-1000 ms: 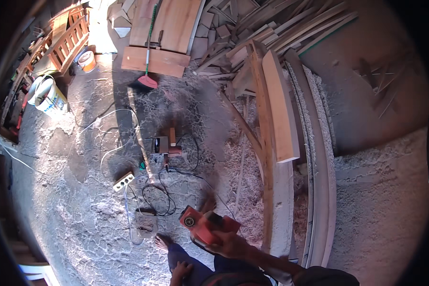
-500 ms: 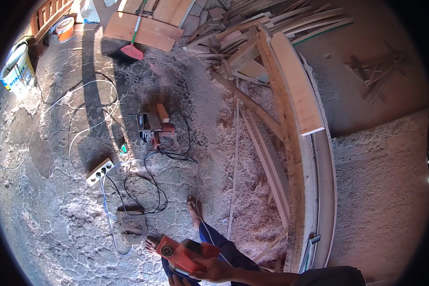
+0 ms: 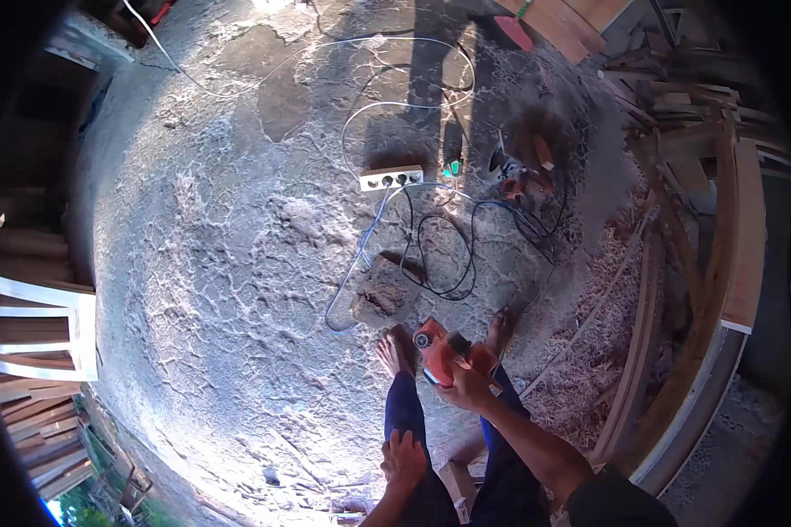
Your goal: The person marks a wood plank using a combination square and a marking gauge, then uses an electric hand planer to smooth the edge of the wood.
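**Right hand held the red planer (image 3: 437,356) as the left hand (image 3: 403,458) rested on the leg**

We saw the two hands well apart. The right hand (image 3: 468,388) was clamped around the planer from behind, its forearm coming in from the lower right. The planer was between the left foot (image 3: 393,351) and the right foot (image 3: 499,332), and we made it out as raised above the floor (image 3: 237,290). The left hand lay on the blue left trouser leg (image 3: 404,400), fingers loosely bent, and we saw nothing in its grasp.

Just ahead of the feet we found a rough, squarish slab (image 3: 382,292). Beyond it a white power strip (image 3: 369,183) lay on the floor with dark plugs in it, and black cable ran from it in loose loops. Near the strip we noticed a small green-ended thing (image 3: 451,167), whose kind we could not tell. To its right stood a second tool (image 3: 526,183), reddish and dark, too blurred for us to name.

On our right, wood shavings (image 3: 580,369) covered the ground beside a long beam (image 3: 707,342), and a pale board (image 3: 746,246) lay along it. At the far left we saw a white slatted frame (image 3: 85,334) near a pile of wooden pieces (image 3: 44,430).
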Demonstrator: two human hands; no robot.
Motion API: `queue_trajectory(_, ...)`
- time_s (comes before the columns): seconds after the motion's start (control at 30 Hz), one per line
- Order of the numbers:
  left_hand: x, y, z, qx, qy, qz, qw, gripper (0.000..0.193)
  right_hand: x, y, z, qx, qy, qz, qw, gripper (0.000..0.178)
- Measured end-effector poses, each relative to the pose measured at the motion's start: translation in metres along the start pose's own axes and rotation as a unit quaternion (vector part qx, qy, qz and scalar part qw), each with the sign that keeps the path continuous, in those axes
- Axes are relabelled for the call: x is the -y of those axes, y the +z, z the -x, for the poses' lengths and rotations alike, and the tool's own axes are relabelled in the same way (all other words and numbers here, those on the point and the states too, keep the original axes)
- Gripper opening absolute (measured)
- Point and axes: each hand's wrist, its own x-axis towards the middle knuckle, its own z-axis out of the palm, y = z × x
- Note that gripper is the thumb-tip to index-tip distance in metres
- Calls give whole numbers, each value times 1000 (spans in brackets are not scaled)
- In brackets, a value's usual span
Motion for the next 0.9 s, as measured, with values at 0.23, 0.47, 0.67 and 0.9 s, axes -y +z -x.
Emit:
queue_trajectory(0.23,50,1,2,-8,-59,52,997,42,-25,86,-93,-59,53,-39,996,89)
queue_trajectory(0.47,67,-5,-13,-57,-78,56,994,41,-15,163,-192,-164,168,-296,926,102)
queue_trajectory(0.67,78,-20,-25,-45,-77,95,991,40,-24,193,-258,-258,142,-447,844,68)
queue_trajectory(0.9,82,-38,-35,-57,-83,115,988,41,-21,192,-299,-292,234,-462,804,51)
